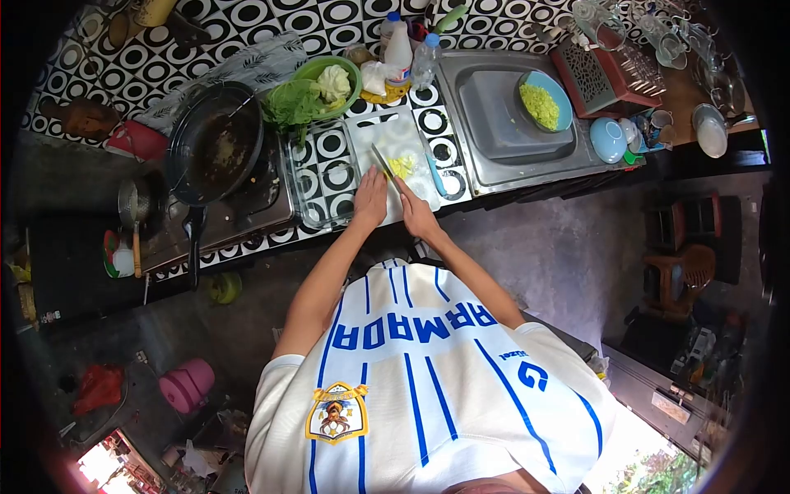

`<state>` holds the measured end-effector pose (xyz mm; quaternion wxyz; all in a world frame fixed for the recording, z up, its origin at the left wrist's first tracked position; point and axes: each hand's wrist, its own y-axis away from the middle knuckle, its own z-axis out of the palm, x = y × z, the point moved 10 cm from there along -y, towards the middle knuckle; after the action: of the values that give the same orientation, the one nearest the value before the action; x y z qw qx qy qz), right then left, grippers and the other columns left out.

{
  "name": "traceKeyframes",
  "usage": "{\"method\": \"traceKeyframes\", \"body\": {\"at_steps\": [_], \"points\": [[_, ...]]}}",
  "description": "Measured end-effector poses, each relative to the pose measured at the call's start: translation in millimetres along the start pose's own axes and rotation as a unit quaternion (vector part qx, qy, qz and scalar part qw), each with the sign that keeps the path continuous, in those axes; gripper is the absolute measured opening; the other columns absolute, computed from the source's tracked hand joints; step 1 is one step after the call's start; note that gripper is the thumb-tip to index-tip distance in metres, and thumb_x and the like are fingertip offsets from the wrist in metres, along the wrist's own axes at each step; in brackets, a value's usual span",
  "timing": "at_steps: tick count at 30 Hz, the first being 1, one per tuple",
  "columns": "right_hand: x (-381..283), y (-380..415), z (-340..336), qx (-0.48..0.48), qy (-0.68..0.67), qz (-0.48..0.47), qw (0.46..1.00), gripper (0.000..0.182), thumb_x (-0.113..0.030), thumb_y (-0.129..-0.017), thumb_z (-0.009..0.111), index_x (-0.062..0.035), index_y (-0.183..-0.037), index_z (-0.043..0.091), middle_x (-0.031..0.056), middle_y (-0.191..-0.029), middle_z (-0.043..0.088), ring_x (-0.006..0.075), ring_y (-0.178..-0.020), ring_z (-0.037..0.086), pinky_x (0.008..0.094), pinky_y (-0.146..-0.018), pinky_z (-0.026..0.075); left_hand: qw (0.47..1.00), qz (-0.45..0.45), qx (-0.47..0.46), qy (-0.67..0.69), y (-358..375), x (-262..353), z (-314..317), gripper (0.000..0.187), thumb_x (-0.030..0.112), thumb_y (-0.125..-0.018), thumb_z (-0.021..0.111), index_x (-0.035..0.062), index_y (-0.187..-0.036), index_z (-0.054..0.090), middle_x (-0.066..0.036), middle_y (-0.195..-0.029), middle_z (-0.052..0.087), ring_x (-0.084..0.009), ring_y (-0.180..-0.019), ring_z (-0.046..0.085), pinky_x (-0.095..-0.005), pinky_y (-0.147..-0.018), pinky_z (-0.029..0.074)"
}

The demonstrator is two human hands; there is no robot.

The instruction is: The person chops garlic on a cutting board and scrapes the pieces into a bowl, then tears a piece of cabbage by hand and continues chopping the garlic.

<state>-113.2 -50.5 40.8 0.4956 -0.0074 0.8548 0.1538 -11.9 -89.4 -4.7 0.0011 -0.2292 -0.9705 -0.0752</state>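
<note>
A kitchen knife is in my right hand, its fingers closed round the handle. The blade slants up and left across a pale cutting board. Chopped yellow-green vegetable lies on the board, just right of the blade. My left hand rests on the board's left part, fingers stretched forward beside the knife. Whether anything lies under those fingers is hidden. Along the board's right edge lies a blue-handled tool.
A green bowl of leafy vegetables, bottles and a glass tray surround the board. A black wok sits on the stove at left. The sink at right holds a blue bowl of chopped vegetable.
</note>
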Motion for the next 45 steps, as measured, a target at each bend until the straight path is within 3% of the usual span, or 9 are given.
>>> {"method": "traceKeyframes", "body": {"at_steps": [12,16,19,25,27,31,35,39,45], "points": [[-5.6,4.3,4.7,0.032,0.047,-0.044,0.997,0.049,-0.015,-0.103,0.042,-0.0217,-0.152,0.039,0.0391,-0.086,0.061,0.0563,-0.085,0.06,0.0562,-0.073,0.048,0.999,-0.017,-0.013,-0.033,1.3,2.8,-6.3,0.049,0.016,-0.092,0.051,-0.0039,-0.136,0.054,-0.015,-0.146,0.044,-0.035,-0.148,0.024,-0.0418,-0.121,0.017],[-13.7,-10.4,10.5,0.051,0.024,-0.091,0.994,0.05,-0.013,-0.103,0.042,-0.0205,-0.152,0.039,0.0378,-0.088,0.062,0.0566,-0.084,0.06,0.0567,-0.073,0.047,0.994,-0.03,-0.075,-0.074,2.7,4.8,-3.0,0.048,0.019,-0.092,0.051,-0.0011,-0.136,0.056,-0.013,-0.147,0.044,-0.0348,-0.148,0.024,-0.0429,-0.121,0.016],[-18.0,-32.2,7.6,0.041,0.008,-0.088,0.995,0.051,-0.011,-0.102,0.041,-0.0182,-0.152,0.038,0.0356,-0.096,0.064,0.0547,-0.091,0.06,0.055,-0.077,0.049,0.997,-0.034,-0.03,-0.064,2.6,6.0,-2.2,0.05,0.019,-0.093,0.051,-0.0006,-0.138,0.054,-0.013,-0.147,0.043,-0.0355,-0.148,0.023,-0.0436,-0.121,0.015],[-6.7,28.3,-1.2,0.061,0.058,-0.153,0.985,0.051,-0.012,-0.102,0.041,-0.0171,-0.152,0.037,0.0373,-0.105,0.062,0.0538,-0.098,0.06,0.0542,-0.082,0.049,0.992,-0.042,-0.096,-0.069,4.0,5.6,-2.0,0.052,0.021,-0.092,0.053,0.0,-0.139,0.053,-0.014,-0.151,0.039,-0.0364,-0.149,0.021,-0.0438,-0.122,0.013],[3.8,19.7,5.6,0.015,0.046,-0.096,0.994,0.051,-0.012,-0.102,0.041,-0.0172,-0.152,0.037,0.0368,-0.106,0.062,0.0534,-0.099,0.06,0.0538,-0.083,0.048,0.99,-0.045,-0.122,-0.051,7.8,7.1,-8.7,0.052,0.02,-0.09,0.054,-0.0017,-0.138,0.054,-0.015,-0.152,0.039,-0.0366,-0.148,0.022,-0.0442,-0.122,0.013],[-4.8,-14.3,-0.5,-0.009,0.012,-0.04,0.999,0.05,-0.015,-0.102,0.042,-0.0188,-0.151,0.039,0.037,-0.087,0.062,0.055,-0.087,0.06,0.0599,-0.077,0.044,0.996,-0.037,0.083,0.013,7.7,4.5,-13.4,0.047,0.013,-0.087,0.053,-0.007,-0.128,0.059,-0.019,-0.144,0.045,-0.0382,-0.145,0.028,-0.0449,-0.12,0.02],[-6.2,-11.0,-16.4,-0.061,0.031,-0.024,0.997,0.047,-0.019,-0.104,0.039,-0.0148,-0.151,0.04,0.0348,-0.115,0.061,0.0509,-0.106,0.059,0.0487,-0.089,0.048,0.981,-0.065,0.117,0.139,0.1,-7.8,-30.5,0.039,0.006,-0.086,0.051,-0.0062,-0.121,0.062,-0.022,-0.126,0.057,-0.0396,-0.125,0.051,-0.0451,-0.109,0.038],[1.0,10.1,-55.8,0.029,0.022,-0.064,0.997,0.047,-0.019,-0.105,0.037,-0.0161,-0.152,0.039,0.0319,-0.133,0.054,0.0486,-0.121,0.053,0.0467,-0.1,0.045,0.938,-0.171,0.113,0.28,-8.8,-22.7,-38.0,0.03,-0.001,-0.085,0.048,-0.0044,-0.111,0.064,-0.024,-0.106,0.063,-0.0422,-0.103,0.061,-0.0474,-0.093,0.048],[33.0,10.6,-66.4,0.062,0.042,-0.024,0.997,0.05,-0.017,-0.104,0.039,-0.021,-0.153,0.036,0.035,-0.103,0.064,0.0516,-0.096,0.063,0.0517,-0.084,0.048,0.894,-0.239,0.198,0.324,-22.1,-42.1,-20.3,0.029,-0.004,-0.082,0.051,-0.0034,-0.107,0.065,-0.026,-0.102,0.063,-0.0453,-0.096,0.061,-0.0505,-0.085,0.05]]}}
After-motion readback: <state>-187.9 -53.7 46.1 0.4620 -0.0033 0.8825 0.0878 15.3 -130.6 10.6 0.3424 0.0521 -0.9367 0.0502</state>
